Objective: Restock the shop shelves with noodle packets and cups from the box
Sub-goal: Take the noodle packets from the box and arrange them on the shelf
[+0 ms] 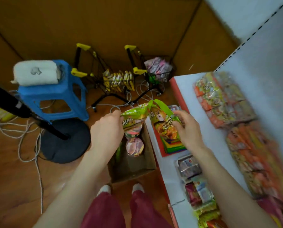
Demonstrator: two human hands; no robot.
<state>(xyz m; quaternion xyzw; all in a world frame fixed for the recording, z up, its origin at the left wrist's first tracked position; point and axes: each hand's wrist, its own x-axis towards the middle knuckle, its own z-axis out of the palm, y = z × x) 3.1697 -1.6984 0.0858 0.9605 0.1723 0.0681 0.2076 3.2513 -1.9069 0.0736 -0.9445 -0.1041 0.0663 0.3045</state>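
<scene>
Green noodle packets [163, 127] are held up at the centre of the frame, directly above a cardboard box [137, 167] that stands on the wooden floor [14, 170]. One packet is pinched at its crumpled top edge by the left hand [107, 129], whose thumb and fingers are curled onto it; the other is gripped along its right edge by the bent fingers of the right hand [188, 129]. The two packets touch at their tops. Noodle cups [135, 148] are seen inside the box, just below the left packet. A white shelf [175, 162] is set at the right of the frame, touching the box, and blurred orange and yellow packs [223, 102] are stacked on it. At the upper left, a rolled white towel [35, 73] is laid on a blue stool [53, 94]. Two small wire carts [114, 76] with yellow handles are parked beyond the box.
</scene>
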